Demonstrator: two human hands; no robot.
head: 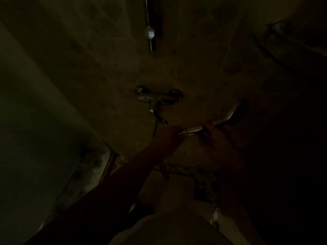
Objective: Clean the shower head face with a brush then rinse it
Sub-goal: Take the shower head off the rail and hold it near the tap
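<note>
Very dim in here, but the shower head [235, 112] shows right of centre, its chrome handle running down and left toward the middle of the frame. The left hand [169, 138] comes up from the lower left and meets the handle at its hose end; the fingers seem wrapped round the chrome there, though the gloom makes the exact grip hard to read. The right hand [217, 137] is a darker shape just under the handle, right of centre, and it looks to be closed round the stem nearer the head, but I can't tell that for certain. No brush is visible anywhere; it may be lost in shadow.

Just above the hands, at centre frame, sits the mixer tap [155, 99] on the tiled wall [106, 68], with the riser rail [149, 32] running up to the top edge.

My read: the head is being brought into working position, scrubbing not yet begun. To do this well, turn the nozzle face toward the person so it can be seen, keep one hand firmly on the handle close to the head to stop it twisting, and free the other for the brush. Better light would help greatly.
</note>
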